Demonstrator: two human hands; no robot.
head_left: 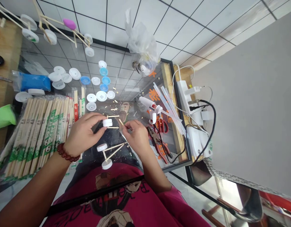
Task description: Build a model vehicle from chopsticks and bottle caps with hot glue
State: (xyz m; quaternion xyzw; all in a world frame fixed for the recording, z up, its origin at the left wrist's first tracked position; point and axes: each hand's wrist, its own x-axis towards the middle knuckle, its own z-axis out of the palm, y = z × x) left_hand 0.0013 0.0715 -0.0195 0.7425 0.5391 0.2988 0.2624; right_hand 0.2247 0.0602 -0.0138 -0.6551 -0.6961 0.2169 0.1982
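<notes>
Between thumb and forefinger, my left hand (85, 130) grips a pair of white bottle caps (107, 122) pressed together. Two short wooden stick pieces jut to the right from above and below the caps. My right hand (135, 134) pinches a short wooden stick (121, 122), its free tip pointing up and left toward those pieces with a small gap between. Nearer my body lies a frame of wooden sticks (114, 150) joined in a V, with a white cap at each end of its short crosspiece. The glass table (123, 86) carries scattered wood crumbs.
Wrapped chopsticks (41, 132) fill the left side. Loose white and blue caps (104, 80) lie behind my hands. To the right are a glue gun (151, 105), clear glue sticks (170, 107), pliers (158, 143), red-handled scissors (162, 124) and a corded power strip (183, 91). A plastic bag (143, 44) sits at the far edge.
</notes>
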